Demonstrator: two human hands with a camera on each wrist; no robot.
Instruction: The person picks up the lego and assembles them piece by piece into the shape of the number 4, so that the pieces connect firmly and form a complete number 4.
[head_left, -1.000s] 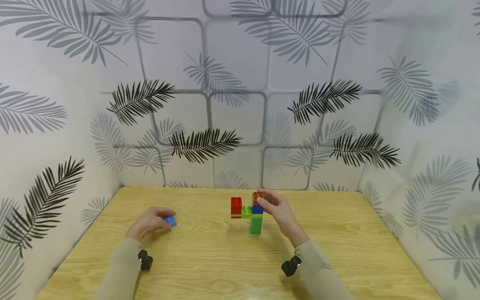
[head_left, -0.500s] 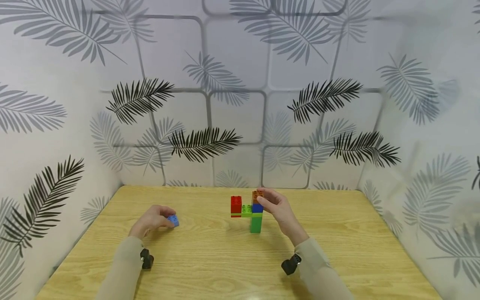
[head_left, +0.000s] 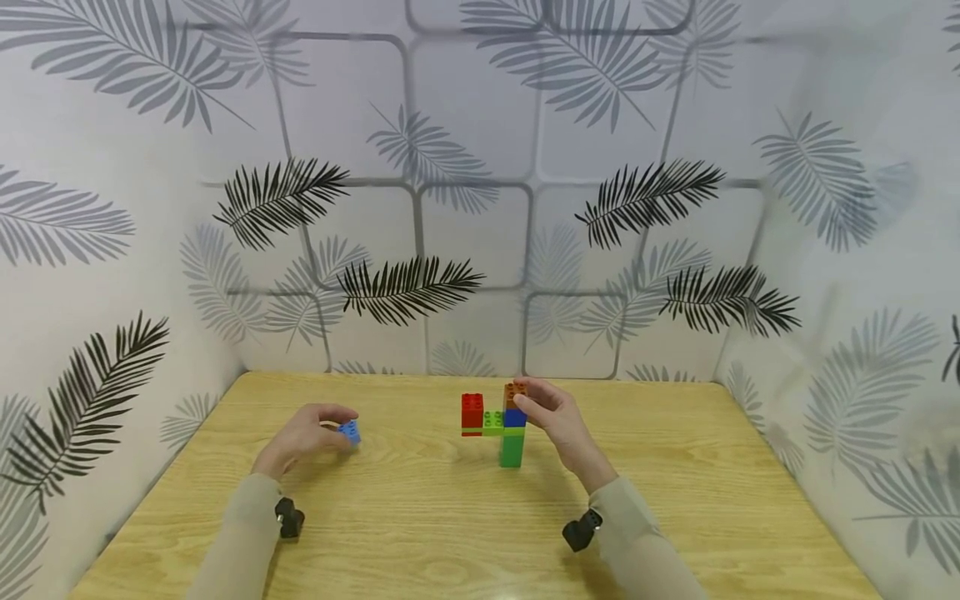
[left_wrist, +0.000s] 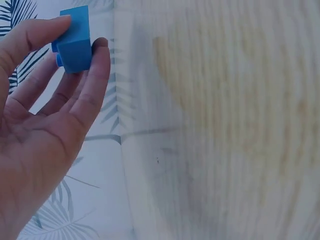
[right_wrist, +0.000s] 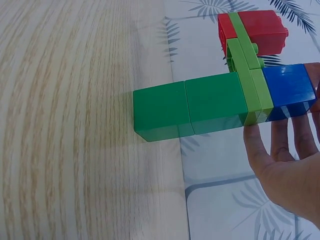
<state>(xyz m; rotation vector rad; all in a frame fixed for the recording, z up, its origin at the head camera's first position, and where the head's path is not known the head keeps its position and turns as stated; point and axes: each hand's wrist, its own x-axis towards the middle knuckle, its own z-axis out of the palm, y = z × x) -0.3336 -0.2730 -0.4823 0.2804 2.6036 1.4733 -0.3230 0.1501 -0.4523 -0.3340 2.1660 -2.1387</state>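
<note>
My left hand (head_left: 303,437) pinches a light blue toy building brick (head_left: 349,431) between thumb and fingers, raised above the table. In the left wrist view the brick (left_wrist: 76,40) shows studs on the side toward the palm. At centre right, my right hand (head_left: 558,421) holds the upper part of a brick structure. This has an orange-brown brick (head_left: 514,393) on top, a dark blue brick (right_wrist: 289,91) under it, a lime green plate (head_left: 492,421) reaching left, and green bricks (right_wrist: 190,107) below. A red brick (head_left: 472,408) rises from the plate's far end, with red also beneath it.
A light wood table (head_left: 420,517) spans the front. White walls (head_left: 480,233) with leaf patterns close it in at the back and both sides. Small black cameras (head_left: 582,531) sit on the wrists.
My left hand has shifted slightly right and away from me, and the light blue brick has turned in its fingers. The right hand and the brick structure stay in place.
</note>
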